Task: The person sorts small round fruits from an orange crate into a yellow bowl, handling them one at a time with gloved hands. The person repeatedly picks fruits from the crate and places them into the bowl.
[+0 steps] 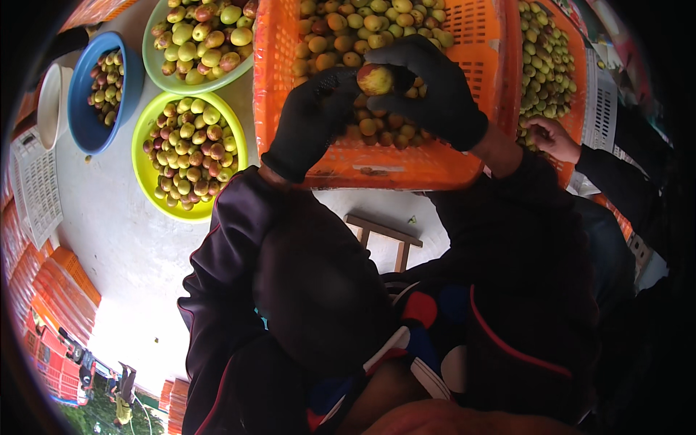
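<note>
My right hand [429,92], in a dark glove, grips a red-and-yellow-green jujube [375,80] between thumb and fingers. My left hand [315,119], gloved the same, has its curled fingertips close by the fruit's left side; what lies inside those fingers is hidden. Both hands are above an orange slatted plastic crate [462,163], lined with clear film at its edges. Many yellow-green and brownish jujubes [375,24] lie in this crate, beneath and beyond my hands.
To the left stand a yellow basin [142,182], a pale green basin [157,76] and a blue basin [76,130], all holding jujubes. At right, another person's bare hand [552,138] reaches over a second fruit-filled crate [573,103]. A wooden stool [383,231] stands below.
</note>
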`<state>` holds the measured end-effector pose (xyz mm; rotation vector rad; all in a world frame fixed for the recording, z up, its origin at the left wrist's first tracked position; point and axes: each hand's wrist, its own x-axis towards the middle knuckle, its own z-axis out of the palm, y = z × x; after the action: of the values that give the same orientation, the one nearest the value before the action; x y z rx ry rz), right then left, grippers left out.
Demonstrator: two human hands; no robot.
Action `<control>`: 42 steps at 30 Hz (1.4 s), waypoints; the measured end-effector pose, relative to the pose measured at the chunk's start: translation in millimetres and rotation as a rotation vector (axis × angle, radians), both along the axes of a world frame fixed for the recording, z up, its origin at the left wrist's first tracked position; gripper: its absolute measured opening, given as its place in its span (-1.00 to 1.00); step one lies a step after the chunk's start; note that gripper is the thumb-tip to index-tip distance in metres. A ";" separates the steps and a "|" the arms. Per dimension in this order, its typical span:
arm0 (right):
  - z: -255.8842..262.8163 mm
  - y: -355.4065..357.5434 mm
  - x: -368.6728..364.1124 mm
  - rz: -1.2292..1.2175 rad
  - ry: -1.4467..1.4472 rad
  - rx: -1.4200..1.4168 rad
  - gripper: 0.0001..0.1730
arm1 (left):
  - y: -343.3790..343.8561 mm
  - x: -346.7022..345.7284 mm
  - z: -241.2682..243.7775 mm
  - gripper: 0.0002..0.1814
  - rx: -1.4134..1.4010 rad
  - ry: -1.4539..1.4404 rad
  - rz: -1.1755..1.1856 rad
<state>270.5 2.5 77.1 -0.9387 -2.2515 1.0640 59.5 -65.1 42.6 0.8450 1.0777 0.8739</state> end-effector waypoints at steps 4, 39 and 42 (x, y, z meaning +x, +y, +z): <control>-6.5 -0.5 -1.6 -0.019 -0.025 0.076 -0.44 | 2.7 -2.2 9.9 -0.65 -0.068 -0.069 -0.002; -34.5 -129.1 160.1 -0.761 0.302 -0.510 -0.78 | -53.6 -25.1 -24.6 -0.86 0.573 0.913 -0.099; -42.0 -128.9 162.0 -0.758 0.341 -0.477 -0.82 | -51.1 -13.8 -30.0 -0.88 0.630 0.969 -0.107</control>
<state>432.4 -126.4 35.1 -1.4979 -1.1992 1.2662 45.7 -116.2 12.6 1.9579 1.5757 0.7089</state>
